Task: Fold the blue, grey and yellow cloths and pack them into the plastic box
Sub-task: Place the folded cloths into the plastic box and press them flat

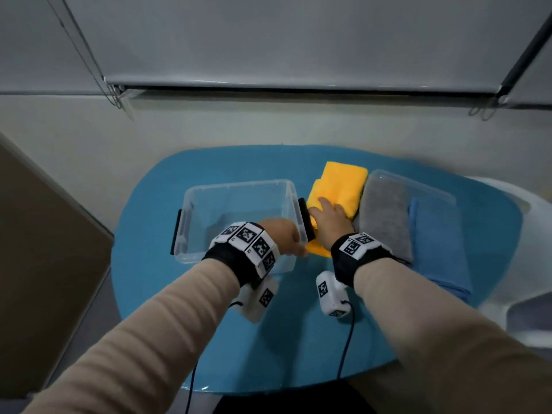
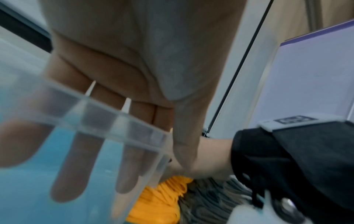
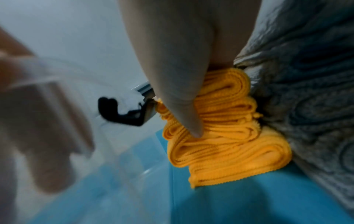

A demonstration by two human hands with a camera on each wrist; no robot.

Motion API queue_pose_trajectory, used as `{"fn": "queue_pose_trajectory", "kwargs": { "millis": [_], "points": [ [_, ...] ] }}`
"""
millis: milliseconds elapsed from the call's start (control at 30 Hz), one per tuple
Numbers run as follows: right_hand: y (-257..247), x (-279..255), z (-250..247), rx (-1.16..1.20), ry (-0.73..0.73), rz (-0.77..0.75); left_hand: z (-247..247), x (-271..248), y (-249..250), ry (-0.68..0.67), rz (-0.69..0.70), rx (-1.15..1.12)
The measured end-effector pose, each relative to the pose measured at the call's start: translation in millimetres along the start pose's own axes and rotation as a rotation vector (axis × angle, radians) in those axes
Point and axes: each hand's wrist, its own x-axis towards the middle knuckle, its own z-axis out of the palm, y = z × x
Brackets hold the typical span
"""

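The clear plastic box (image 1: 239,185) stands left of centre on the table. To its right lie the folded yellow cloth (image 1: 340,183), grey cloth (image 1: 385,216) and blue cloth (image 1: 439,246), side by side. My right hand (image 1: 328,218) lies over the yellow cloth (image 3: 229,151), thumb (image 3: 184,106) dug into its folded near edge, gripping it. My left hand (image 1: 283,236) is at the box's near right corner. Its fingers (image 2: 107,91) are straight and show through the clear wall (image 2: 95,112). The box holds nothing.
The grey and blue cloths lie on a clear lid (image 1: 418,182). A black clip (image 1: 306,222) sits on the box's right wall, against the yellow cloth. The round blue table (image 1: 209,339) ends close behind the box. A white chair (image 1: 522,264) stands at the right.
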Motion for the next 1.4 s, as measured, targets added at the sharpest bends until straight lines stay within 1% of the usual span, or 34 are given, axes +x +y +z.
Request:
{"fn": "queue_pose_trajectory", "kwargs": {
  "millis": [133, 233, 267, 300, 333, 367, 400, 433, 467, 500, 567, 633, 667, 767, 833, 867, 900, 933, 1000, 1033, 1067, 1133, 1167, 1200, 1300, 1333, 1400],
  "points": [
    [12, 2, -3, 0.08, -0.029, -0.003, 8, -6, 7, -0.099, 0.052, -0.042],
    [15, 6, -7, 0.099, -0.167, -0.02, 13, -5, 13, -0.132, 0.102, -0.054],
    [17, 7, -11, 0.144, -0.205, -0.029, 13, -5, 14, -0.14, 0.114, -0.049],
    [20, 8, -17, 0.229, -0.21, -0.018, 12, -4, 15, -0.145, 0.122, -0.043],
    [24, 8, -23, 0.329, -0.171, 0.018, 12, -3, 16, -0.149, 0.125, -0.038],
    [30, 7, -27, 0.393, -0.083, 0.071, 11, -2, 17, -0.152, 0.124, -0.032],
    [36, 5, -30, 0.392, 0.018, 0.151, 11, -1, 18, -0.155, 0.122, -0.023],
    [41, 2, -32, 0.336, 0.088, 0.257, 10, 0, 19, -0.158, 0.12, -0.013],
    [44, -2, -33, 0.263, 0.115, 0.367, 11, 1, 20, -0.16, 0.117, -0.004],
    [47, -4, -33, 0.206, 0.109, 0.451, 11, 2, 22, -0.16, 0.115, 0.0],
    [50, -9, -29, 0.194, 0.065, 0.516, 10, 3, 24, -0.158, 0.11, -0.008],
    [52, -12, -22, 0.263, 0.058, 0.484, 10, 4, 24, -0.149, 0.104, -0.017],
    [53, -13, -17, 0.291, 0.08, 0.426, 10, 4, 25, -0.149, 0.104, -0.019],
    [51, -13, -5, 0.356, 0.257, 0.201, 8, 6, 23, -0.169, 0.126, -0.021],
    [43, -9, -6, 0.399, 0.35, 0.164, 9, 7, 20, -0.2, 0.156, -0.006],
    [39, -7, -9, 0.372, 0.343, 0.179, 9, 7, 17, -0.219, 0.176, 0.0],
    [34, -5, -13, 0.289, 0.264, 0.197, 9, 7, 15, -0.239, 0.199, -0.003],
    [29, -4, -17, 0.161, 0.132, 0.188, 9, 6, 11, -0.253, 0.224, -0.018],
    [22, 0, -20, -0.081, -0.136, 0.109, 7, 4, 4, -0.268, 0.259, -0.076],
    [20, 3, -18, -0.15, -0.196, 0.087, 7, 3, 0, -0.276, 0.266, -0.108],
    [18, 6, -16, -0.199, -0.202, 0.085, 6, 2, -3, -0.284, 0.271, -0.132],
    [15, 12, -14, -0.252, -0.099, 0.095, 6, 1, -8, -0.292, 0.278, -0.151],
    [15, 15, -14, -0.231, -0.034, 0.082, 7, -1, -10, -0.292, 0.283, -0.154],
    [17, 18, -17, -0.165, -0.001, 0.075, 7, -2, -11, -0.287, 0.282, -0.155],
    [28, 23, -31, 0.26, 0.025, 0.138, 6, -3, -16, -0.261, 0.268, -0.206],
    [33, 24, -36, 0.375, 0.044, 0.163, 6, -1, -18, -0.256, 0.258, -0.247],
    [40, 25, -44, 0.531, 0.094, 0.183, 6, 4, -22, -0.261, 0.221, -0.353]
  ]
}}
